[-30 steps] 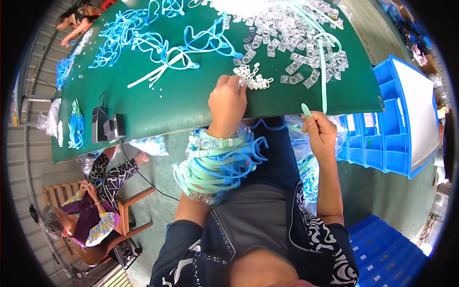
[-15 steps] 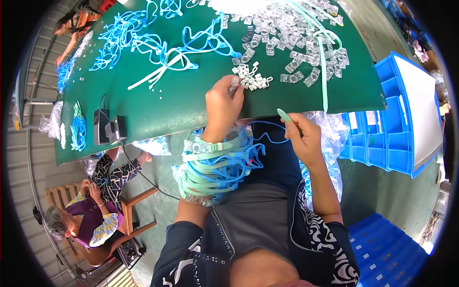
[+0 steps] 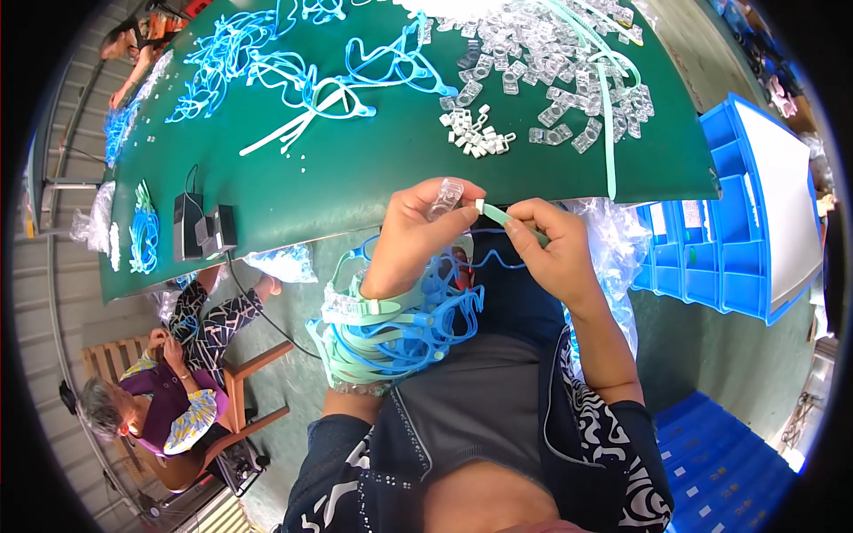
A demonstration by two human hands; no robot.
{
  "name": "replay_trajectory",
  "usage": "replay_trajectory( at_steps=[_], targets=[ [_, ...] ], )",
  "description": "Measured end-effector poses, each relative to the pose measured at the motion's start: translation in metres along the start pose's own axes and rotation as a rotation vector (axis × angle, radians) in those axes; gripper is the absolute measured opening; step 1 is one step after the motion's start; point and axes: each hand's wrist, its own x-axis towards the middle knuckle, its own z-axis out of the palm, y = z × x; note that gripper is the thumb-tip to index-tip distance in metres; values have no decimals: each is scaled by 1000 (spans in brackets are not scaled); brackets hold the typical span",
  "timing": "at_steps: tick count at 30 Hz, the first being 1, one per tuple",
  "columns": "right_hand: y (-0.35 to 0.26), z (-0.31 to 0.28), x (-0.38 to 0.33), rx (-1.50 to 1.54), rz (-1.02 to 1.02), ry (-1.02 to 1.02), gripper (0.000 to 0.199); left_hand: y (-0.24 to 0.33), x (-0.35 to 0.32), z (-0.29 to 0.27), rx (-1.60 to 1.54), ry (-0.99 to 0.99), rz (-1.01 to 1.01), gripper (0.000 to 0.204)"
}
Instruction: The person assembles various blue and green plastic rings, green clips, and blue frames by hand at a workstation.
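Observation:
Just off the table's near edge, my left hand (image 3: 409,229) is closed round a clear plastic buckle (image 3: 446,199). Its thumb and forefinger also pinch a small white loop (image 3: 481,206). The end of a pale green strap (image 3: 498,216) meets this loop; whether it passes through, I cannot tell. My right hand (image 3: 555,253) pinches that strap between thumb and fingers. Round my left forearm hangs a thick bundle of blue goggle frames with green straps (image 3: 391,333). Another blue frame (image 3: 493,259) shows below my hands, over my lap.
The green table (image 3: 373,169) carries a pile of white loops (image 3: 475,138), many clear buckles (image 3: 555,107) and tangled blue frames (image 3: 231,53). A black box with a cable (image 3: 188,226) stands left. Blue crates (image 3: 702,231) are at right. A person (image 3: 164,400) sits at left.
My left hand has come back from the white loops to the table edge, now with one at its fingertips. My right hand has moved left, bringing the strap end to it.

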Motion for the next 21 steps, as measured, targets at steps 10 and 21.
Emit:
replay_trajectory(
  at_steps=[10, 21],
  targets=[
    [0, 3, -10, -119, 44, -42, 4, -6, -18, 1, -47, -39, -52, 10],
    [-3, 26, -16, -194, -289, 80, 17, -23, -26, 0, 59, -172, -24, 12]
  ],
)
